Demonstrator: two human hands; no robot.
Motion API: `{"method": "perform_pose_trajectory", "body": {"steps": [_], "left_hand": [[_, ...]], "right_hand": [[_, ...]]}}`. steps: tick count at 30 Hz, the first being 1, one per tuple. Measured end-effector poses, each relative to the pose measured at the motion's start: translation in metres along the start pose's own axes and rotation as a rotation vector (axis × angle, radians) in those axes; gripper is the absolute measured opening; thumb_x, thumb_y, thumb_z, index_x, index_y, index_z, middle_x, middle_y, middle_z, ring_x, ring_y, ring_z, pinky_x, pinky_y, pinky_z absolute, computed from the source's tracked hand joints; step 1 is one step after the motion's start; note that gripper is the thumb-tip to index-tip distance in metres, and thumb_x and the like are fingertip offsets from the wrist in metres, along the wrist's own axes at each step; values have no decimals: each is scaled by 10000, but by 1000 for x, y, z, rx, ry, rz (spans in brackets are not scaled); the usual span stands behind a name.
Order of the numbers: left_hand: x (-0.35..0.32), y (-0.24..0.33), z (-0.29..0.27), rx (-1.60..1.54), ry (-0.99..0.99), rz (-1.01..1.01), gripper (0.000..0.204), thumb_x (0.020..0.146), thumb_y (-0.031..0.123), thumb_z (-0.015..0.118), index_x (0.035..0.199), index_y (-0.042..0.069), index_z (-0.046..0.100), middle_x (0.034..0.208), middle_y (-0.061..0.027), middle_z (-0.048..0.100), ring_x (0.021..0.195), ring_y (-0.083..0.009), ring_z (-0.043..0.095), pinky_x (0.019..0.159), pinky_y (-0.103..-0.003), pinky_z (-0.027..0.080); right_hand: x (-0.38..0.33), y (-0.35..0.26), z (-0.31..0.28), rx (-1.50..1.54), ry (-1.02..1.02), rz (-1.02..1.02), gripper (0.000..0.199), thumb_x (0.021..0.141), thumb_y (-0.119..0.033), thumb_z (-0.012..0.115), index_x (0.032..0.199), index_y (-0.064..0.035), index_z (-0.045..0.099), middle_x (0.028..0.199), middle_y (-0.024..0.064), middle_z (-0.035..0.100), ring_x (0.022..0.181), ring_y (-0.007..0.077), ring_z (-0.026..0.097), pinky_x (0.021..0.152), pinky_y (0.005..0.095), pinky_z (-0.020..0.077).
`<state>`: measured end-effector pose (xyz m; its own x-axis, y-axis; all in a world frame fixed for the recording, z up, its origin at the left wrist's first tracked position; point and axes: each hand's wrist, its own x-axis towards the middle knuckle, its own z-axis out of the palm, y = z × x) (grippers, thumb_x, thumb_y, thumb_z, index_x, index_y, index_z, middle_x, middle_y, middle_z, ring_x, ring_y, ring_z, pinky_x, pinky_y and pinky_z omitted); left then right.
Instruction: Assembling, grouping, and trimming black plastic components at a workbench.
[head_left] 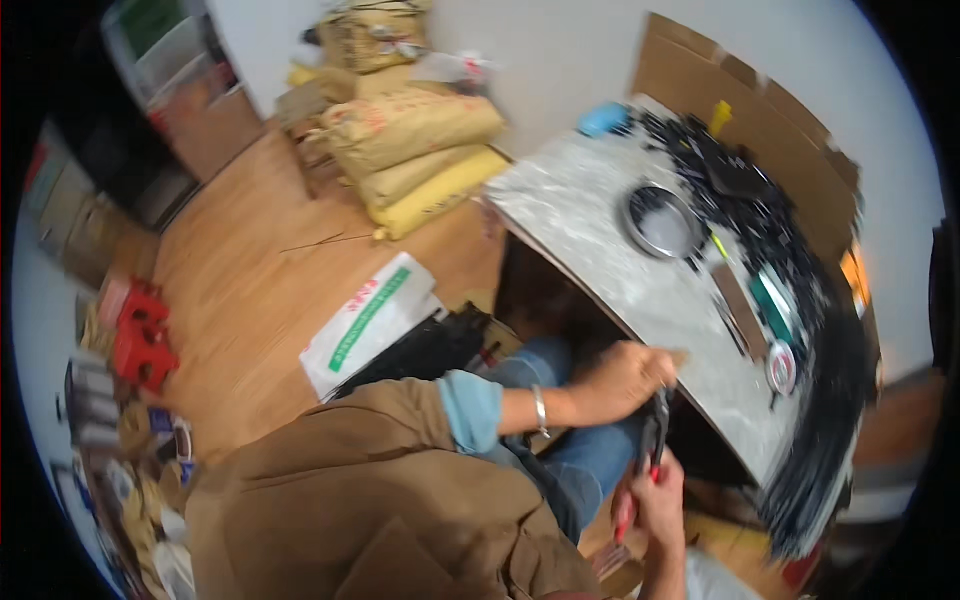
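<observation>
I report the right hand (660, 500) wrapped around a pliers-like hand tool with red handles and a dark head (655, 438), just off the near edge of the grey-white marbled desk (600, 240). The left hand (615, 385), fingers curled together, is at the tool's upper end, close beside that edge; blur prevents me from telling whether it grips a workpiece. The tool itself lies between both hands, in the right one's grasp.

My judgement on progress: work with the tool is under way on one piece; no finished result can be confirmed. The tangled heap of glossy black pieces (735, 180) at the desk's back and the long bundle of thin black strands (820, 440) at its right end suggest much is left, though I cannot separate finished from unfinished stock.

Also noted: a round, silver-rimmed dish (662, 220) mid-desk, a brown cardboard panel (750, 80) upright along the desk's back, and stacked yellow-tan sacks (415, 140) beyond its left end.
</observation>
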<state>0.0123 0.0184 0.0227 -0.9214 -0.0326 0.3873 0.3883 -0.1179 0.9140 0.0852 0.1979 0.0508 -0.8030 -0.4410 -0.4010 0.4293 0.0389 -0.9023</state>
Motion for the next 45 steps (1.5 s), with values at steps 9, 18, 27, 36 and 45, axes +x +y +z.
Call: {"method": "perform_pose_trajectory", "body": {"steps": [9, 18, 27, 36, 45], "left_hand": [[4, 21, -17, -130, -119, -193, 751, 932, 653, 317, 710, -1, 614, 511, -13, 439, 503, -89, 421, 485, -261, 355], [-3, 22, -19, -18, -48, -77, 711, 958, 593, 333, 688, -15, 582, 564, -66, 519, 567, -136, 504, 600, -291, 433], [-11, 2, -17, -10, -47, -32, 573, 974, 482, 427, 835, -33, 636, 702, -69, 633, 667, -105, 562, 626, -281, 467], [-1, 2, -24, -86, -132, -155, 664, 939, 590, 407, 722, -9, 595, 526, 15, 384, 529, -53, 359, 475, -244, 309], [-11, 19, -22, -19, -295, -272, 757, 920, 669, 301, 712, 3, 596, 607, 12, 478, 574, -54, 415, 522, -220, 336]], "right_hand": [[-2, -32, -20, -879, 107, -523, 242, 892, -141, 476, 1100, -36, 541, 754, 90, 612, 563, 157, 568, 504, 279, 491], [-5, -42, -11, -654, -171, -36, 165, 875, -125, 574, 977, -17, 503, 707, 57, 551, 575, 159, 521, 527, 247, 426], [-7, -25, -10, -131, -147, 209, 220, 850, -214, 605, 858, -38, 474, 465, 47, 456, 335, 159, 475, 335, 293, 411], [-14, -50, -9, -940, 124, -302, 348, 894, -188, 611, 1146, 41, 537, 739, 91, 584, 611, 143, 551, 566, 281, 461], [-18, -9, -24, 55, -415, 342, 235, 821, -186, 644, 792, -32, 469, 606, 100, 568, 400, 207, 558, 369, 316, 459]]}}
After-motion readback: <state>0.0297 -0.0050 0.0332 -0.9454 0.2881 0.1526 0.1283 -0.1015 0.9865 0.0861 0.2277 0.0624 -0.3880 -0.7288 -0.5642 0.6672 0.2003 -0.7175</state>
